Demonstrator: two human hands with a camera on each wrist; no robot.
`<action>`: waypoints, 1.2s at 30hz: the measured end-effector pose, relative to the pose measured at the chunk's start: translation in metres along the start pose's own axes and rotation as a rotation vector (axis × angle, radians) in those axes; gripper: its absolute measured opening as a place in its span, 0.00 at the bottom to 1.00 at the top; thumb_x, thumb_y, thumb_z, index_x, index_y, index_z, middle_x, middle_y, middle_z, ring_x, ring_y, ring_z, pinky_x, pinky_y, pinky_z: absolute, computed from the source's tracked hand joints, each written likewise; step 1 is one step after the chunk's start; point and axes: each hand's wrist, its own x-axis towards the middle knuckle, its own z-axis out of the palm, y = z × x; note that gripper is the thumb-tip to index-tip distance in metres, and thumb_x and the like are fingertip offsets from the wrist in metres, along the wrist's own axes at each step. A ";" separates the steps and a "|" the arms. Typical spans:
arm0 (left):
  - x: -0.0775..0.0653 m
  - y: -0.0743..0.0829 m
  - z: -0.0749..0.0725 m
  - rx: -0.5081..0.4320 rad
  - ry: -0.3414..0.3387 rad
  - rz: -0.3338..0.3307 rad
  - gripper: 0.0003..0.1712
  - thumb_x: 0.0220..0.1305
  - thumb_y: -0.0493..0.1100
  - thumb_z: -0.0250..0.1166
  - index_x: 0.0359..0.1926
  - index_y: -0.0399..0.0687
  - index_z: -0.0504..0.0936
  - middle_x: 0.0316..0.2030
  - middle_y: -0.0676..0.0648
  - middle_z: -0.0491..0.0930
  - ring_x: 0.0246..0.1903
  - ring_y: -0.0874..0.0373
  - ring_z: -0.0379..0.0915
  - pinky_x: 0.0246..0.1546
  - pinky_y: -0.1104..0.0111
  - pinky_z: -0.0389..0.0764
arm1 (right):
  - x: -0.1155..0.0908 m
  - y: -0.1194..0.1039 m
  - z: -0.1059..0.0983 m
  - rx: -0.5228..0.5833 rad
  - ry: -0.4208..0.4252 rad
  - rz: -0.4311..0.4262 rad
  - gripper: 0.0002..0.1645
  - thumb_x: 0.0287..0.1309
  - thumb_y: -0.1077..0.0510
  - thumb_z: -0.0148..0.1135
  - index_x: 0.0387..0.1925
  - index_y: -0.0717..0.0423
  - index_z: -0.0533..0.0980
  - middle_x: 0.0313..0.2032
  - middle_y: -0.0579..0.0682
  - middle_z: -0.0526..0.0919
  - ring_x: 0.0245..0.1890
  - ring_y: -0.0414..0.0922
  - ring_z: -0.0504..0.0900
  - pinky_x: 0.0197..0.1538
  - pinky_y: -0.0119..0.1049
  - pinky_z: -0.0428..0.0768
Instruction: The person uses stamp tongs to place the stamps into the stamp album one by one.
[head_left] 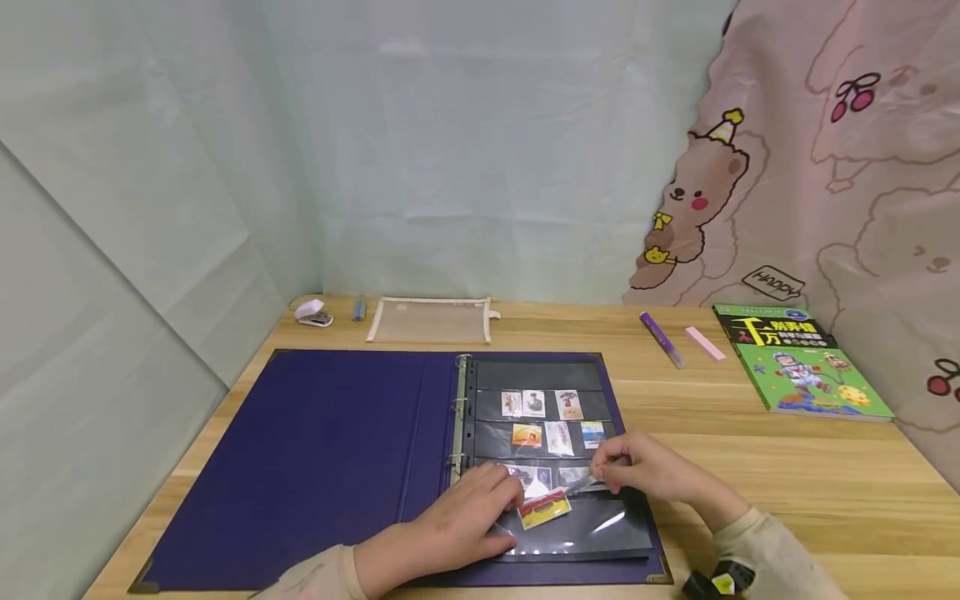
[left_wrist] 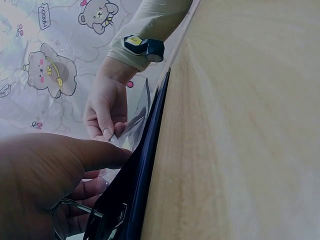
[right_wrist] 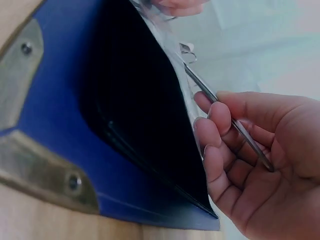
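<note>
A stamp album (head_left: 337, 417) lies open, its black page (head_left: 592, 533) holding several stamps in clear strips. My right hand (head_left: 648, 471) pinches slim metal tweezers (right_wrist: 250, 142) between thumb and fingers. Their tips reach the upper right corner of a red and yellow stamp (head_left: 545, 510), which lies tilted over the lowest strip. My left hand (head_left: 457, 521) rests on the lower left of the page, its fingertips right by the stamp's left end and its thumb (left_wrist: 107, 154) spread on the sheet. In the left wrist view, clear film shows by its fingers.
Metal rings (head_left: 459, 408) run along the album's spine. Behind it lie a stapler (head_left: 313, 313), a small blue-grey item (head_left: 359, 310) and a mesh zip pouch (head_left: 431, 321). To the right are a purple pen (head_left: 662, 338), a pink strip (head_left: 705, 343) and a green book (head_left: 813, 375).
</note>
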 end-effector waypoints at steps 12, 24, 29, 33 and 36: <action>0.001 0.000 -0.002 -0.030 -0.042 -0.036 0.19 0.45 0.52 0.68 0.34 0.57 0.68 0.32 0.60 0.66 0.36 0.66 0.61 0.41 0.73 0.66 | 0.001 -0.006 -0.006 -0.017 -0.105 -0.004 0.09 0.58 0.60 0.53 0.27 0.59 0.76 0.19 0.57 0.74 0.21 0.31 0.71 0.23 0.25 0.71; 0.000 -0.001 -0.002 -0.042 -0.047 -0.027 0.19 0.45 0.52 0.68 0.35 0.57 0.68 0.32 0.60 0.66 0.36 0.67 0.61 0.41 0.72 0.66 | -0.002 -0.006 -0.022 -0.027 -0.160 0.027 0.08 0.57 0.61 0.54 0.27 0.60 0.77 0.17 0.58 0.74 0.19 0.30 0.70 0.20 0.25 0.70; 0.000 0.000 -0.002 -0.047 -0.057 -0.034 0.18 0.45 0.51 0.67 0.35 0.57 0.68 0.32 0.61 0.66 0.36 0.67 0.61 0.41 0.72 0.66 | -0.003 -0.006 -0.028 -0.044 -0.138 0.038 0.07 0.57 0.63 0.53 0.28 0.61 0.77 0.19 0.55 0.75 0.20 0.30 0.71 0.22 0.30 0.75; 0.000 0.000 -0.002 -0.047 -0.058 -0.037 0.18 0.45 0.51 0.67 0.35 0.57 0.68 0.32 0.61 0.66 0.37 0.67 0.62 0.42 0.72 0.67 | -0.001 -0.009 -0.028 -0.080 -0.107 0.040 0.08 0.58 0.62 0.53 0.29 0.60 0.77 0.20 0.50 0.75 0.21 0.30 0.71 0.24 0.29 0.75; 0.001 0.000 -0.001 -0.046 -0.053 -0.030 0.19 0.45 0.51 0.67 0.35 0.57 0.68 0.32 0.60 0.66 0.37 0.66 0.62 0.42 0.72 0.67 | 0.002 -0.010 -0.026 -0.097 -0.108 0.043 0.08 0.58 0.59 0.54 0.28 0.58 0.77 0.19 0.49 0.75 0.20 0.31 0.71 0.22 0.26 0.71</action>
